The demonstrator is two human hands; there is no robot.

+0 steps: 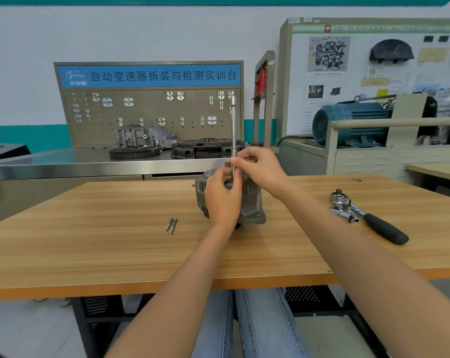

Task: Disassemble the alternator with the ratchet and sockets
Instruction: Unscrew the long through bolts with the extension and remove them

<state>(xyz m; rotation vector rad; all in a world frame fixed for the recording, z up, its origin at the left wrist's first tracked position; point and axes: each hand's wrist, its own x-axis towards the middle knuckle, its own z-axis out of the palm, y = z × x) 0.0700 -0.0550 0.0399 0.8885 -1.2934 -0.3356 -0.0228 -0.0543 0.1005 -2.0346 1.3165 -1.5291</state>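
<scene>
**Alternator upright on the worktop, both hands at its top**

The alternator (247, 200) stands at the middle of the wooden worktop (115, 244), toward its far edge. Our left hand (222, 196) wraps over its near upper side, fingers curled against the housing. Our right hand (257, 164) pinches the lower end of a long silver extension bar (233, 125) that stands upright on top of the alternator; thumb and fingers close round the shaft just above the housing. A small copper-coloured stud (227, 164) shows just left of the bar.

Two loose bolts (171, 225) lie side by side on the worktop, left of the alternator and a little nearer to us. Well to the right lies the ratchet (371, 218), black handle pointing near-right, with small sockets (346, 214) touching its head.
</scene>
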